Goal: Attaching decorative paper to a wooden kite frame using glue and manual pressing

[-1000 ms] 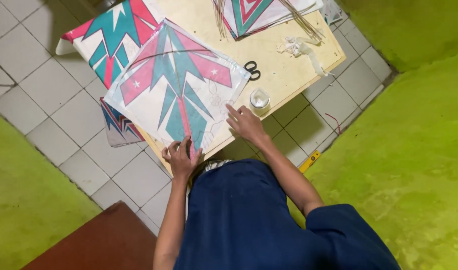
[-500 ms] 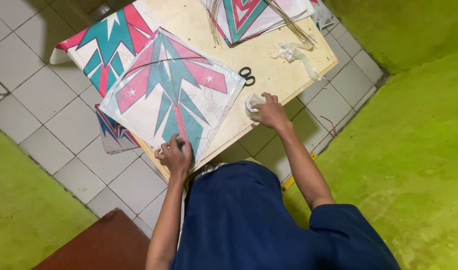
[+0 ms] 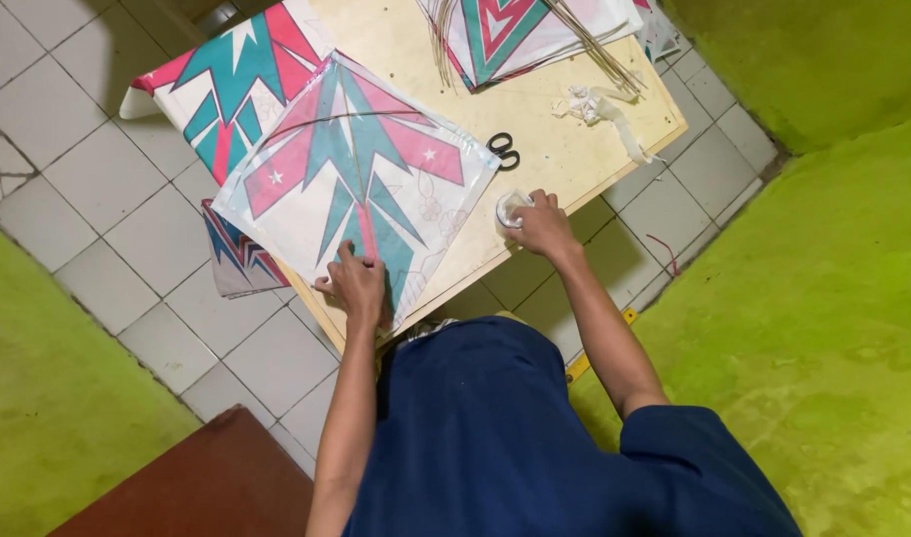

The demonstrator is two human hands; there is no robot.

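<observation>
Two bare hands at work, both arms reaching up-frame from the blue-clad lap at the bottom. Right hand (image 3: pixel 541 225), just right of centre: wrist bent, fingers curled down, grip clamped round a small white tape roll (image 3: pixel 508 208) that sits on the surface near its lower edge. Roll pokes out on the left side of the fingers; most of it is hidden under the hand. Left hand (image 3: pixel 356 286), lower centre-left: forearm straight up, palm down, fingers spread and pressing flat on the bottom tip of the kite (image 3: pixel 361 179); grip apart, nothing pinched, just holding it down.

Kite is white w/ teal and pink arrow pattern and two small stars, thin stick frame showing on top. It lies tilted across the left edge of the wooden surface (image 3: pixel 560 149), lower tip under the left hand, its right corner near the roll but apart from it. Black scissors (image 3: pixel 504 150) just above the roll, beside that corner.

Vs. 1 s ago: right hand then lay open on the surface edge below the roll, not touching it; half a sec ago it had reached it, now it's closed on it. Left hand same spot on the kite tip throughout.

Further out: second kite (image 3: pixel 227 80) upper left under the first, another kite with a bundle of thin sticks (image 3: pixel 585 45) at top, white scrap (image 3: pixel 600 104) upper right.
</observation>
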